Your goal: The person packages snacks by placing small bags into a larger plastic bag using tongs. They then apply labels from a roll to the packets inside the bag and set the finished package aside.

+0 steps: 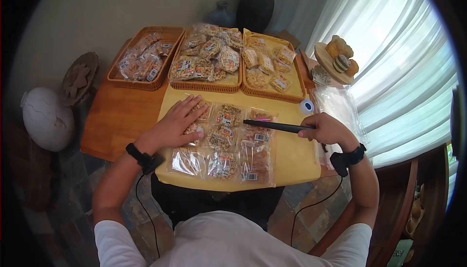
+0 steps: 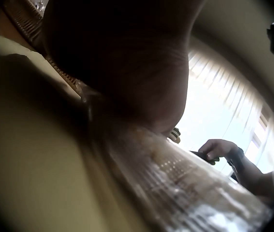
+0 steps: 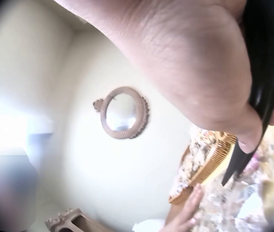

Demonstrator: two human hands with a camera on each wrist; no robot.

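Note:
My left hand (image 1: 182,121) presses with spread fingers on the clear packets at the left of the yellow cloth. Under and beside it, packets of puffed-grain snack (image 1: 223,138) lie in rows, with brownish labelled packets (image 1: 256,157) at the right. In my right hand (image 1: 325,130) I grip a long, slim black tool (image 1: 277,126), its tapered tip over the upper right packets. The right wrist view shows the black tool (image 3: 262,72) held between thumb and fingers. Clear plastic (image 2: 175,174) lies beneath my left palm in the left wrist view.
Along the back stand three wicker baskets of packets: left (image 1: 116,75), middle (image 1: 206,86) and right (image 1: 272,94). A roll of tape (image 1: 306,106) sits near my right hand, beside clear plastic bags (image 1: 343,109). A wooden board (image 1: 321,55) with bread-like items is at the far right.

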